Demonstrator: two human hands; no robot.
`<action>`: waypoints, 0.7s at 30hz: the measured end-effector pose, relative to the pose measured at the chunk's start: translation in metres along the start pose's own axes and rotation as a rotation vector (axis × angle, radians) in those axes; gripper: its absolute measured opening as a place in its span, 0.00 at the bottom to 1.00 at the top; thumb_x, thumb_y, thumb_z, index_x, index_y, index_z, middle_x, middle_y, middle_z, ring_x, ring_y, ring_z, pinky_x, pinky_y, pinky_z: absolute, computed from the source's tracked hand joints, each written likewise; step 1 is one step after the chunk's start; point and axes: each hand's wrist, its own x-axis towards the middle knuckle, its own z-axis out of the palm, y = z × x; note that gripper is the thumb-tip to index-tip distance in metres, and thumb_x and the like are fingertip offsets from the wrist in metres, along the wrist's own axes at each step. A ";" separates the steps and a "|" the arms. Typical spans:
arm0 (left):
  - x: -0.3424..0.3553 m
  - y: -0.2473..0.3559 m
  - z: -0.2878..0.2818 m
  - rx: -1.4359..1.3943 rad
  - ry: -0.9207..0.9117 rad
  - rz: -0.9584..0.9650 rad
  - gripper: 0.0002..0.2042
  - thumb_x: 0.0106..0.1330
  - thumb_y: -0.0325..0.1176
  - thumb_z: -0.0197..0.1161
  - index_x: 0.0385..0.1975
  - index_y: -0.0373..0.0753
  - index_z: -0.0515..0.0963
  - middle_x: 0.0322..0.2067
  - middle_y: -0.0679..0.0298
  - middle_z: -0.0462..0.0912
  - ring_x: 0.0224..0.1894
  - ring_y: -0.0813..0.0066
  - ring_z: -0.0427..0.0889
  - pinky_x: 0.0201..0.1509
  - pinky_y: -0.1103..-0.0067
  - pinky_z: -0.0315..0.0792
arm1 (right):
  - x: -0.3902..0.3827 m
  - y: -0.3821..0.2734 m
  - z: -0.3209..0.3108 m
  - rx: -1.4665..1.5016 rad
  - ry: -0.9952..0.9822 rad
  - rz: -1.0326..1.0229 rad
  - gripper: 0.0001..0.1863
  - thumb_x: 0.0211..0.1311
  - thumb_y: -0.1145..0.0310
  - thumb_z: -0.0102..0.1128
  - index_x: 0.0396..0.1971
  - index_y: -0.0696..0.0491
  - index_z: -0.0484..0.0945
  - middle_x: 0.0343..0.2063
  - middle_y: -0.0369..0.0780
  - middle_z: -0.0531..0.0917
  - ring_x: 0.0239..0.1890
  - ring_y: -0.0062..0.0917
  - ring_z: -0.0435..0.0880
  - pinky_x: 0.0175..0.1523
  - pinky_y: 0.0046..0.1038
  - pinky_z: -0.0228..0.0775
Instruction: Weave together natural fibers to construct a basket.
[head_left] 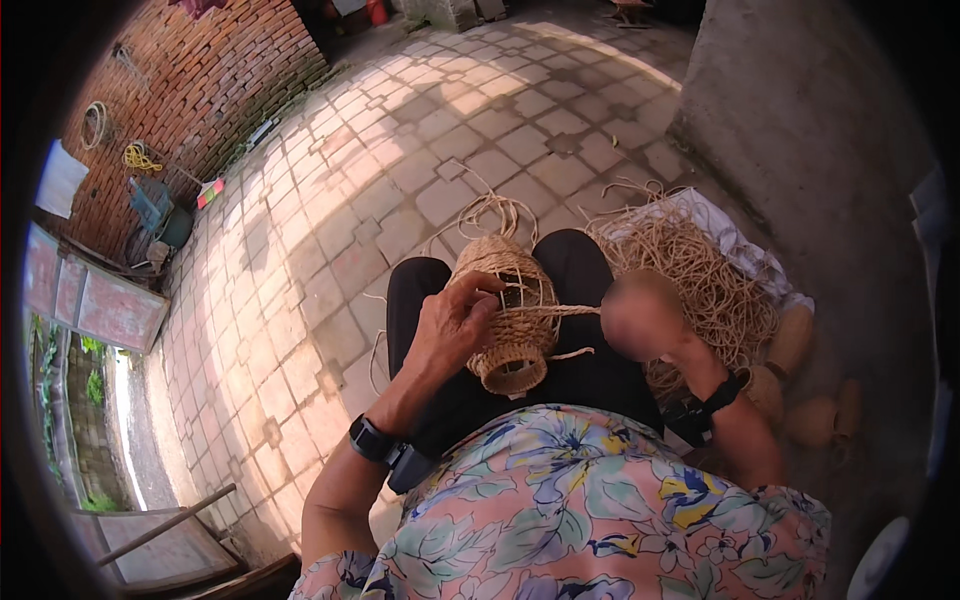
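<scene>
A vase-shaped woven basket of tan straw cord lies across my lap, its round ring end toward me. Bare ribs show in a gap between its woven parts. My left hand grips the basket's left side, fingers bent over the gap. From there a twisted straw cord runs taut to the right, into my right hand. That hand is blurred, so its separate fingers do not show, but the cord ends in it. A short loose cord end sticks out near the ring.
A big heap of loose straw cord lies on a white sack to my right. Several finished-looking woven pieces stand beside it. More cord trails over the paving beyond my knees. A brick wall rises at the far left.
</scene>
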 end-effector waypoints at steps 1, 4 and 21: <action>0.004 -0.002 0.002 0.000 0.002 0.002 0.11 0.65 0.32 0.56 0.45 0.36 0.74 0.33 0.63 0.80 0.27 0.80 0.79 0.27 0.83 0.75 | -0.004 -0.003 0.002 0.267 -0.124 0.247 0.29 0.66 0.46 0.48 0.29 0.61 0.77 0.18 0.38 0.78 0.21 0.18 0.78 0.29 0.20 0.73; 0.012 -0.012 0.006 -0.325 -0.197 -0.074 0.13 0.66 0.32 0.55 0.48 0.36 0.72 0.33 0.64 0.78 0.29 0.80 0.79 0.31 0.83 0.76 | 0.002 0.011 0.021 0.480 -0.108 0.261 0.31 0.66 0.42 0.46 0.43 0.62 0.73 0.23 0.41 0.79 0.24 0.21 0.80 0.31 0.22 0.76; -0.016 -0.060 0.000 -0.577 0.143 -0.120 0.07 0.64 0.35 0.60 0.33 0.38 0.79 0.26 0.70 0.78 0.22 0.84 0.76 0.28 0.85 0.72 | 0.043 -0.010 0.049 1.085 -0.201 -0.089 0.07 0.62 0.67 0.55 0.35 0.54 0.77 0.26 0.35 0.79 0.26 0.20 0.78 0.32 0.24 0.72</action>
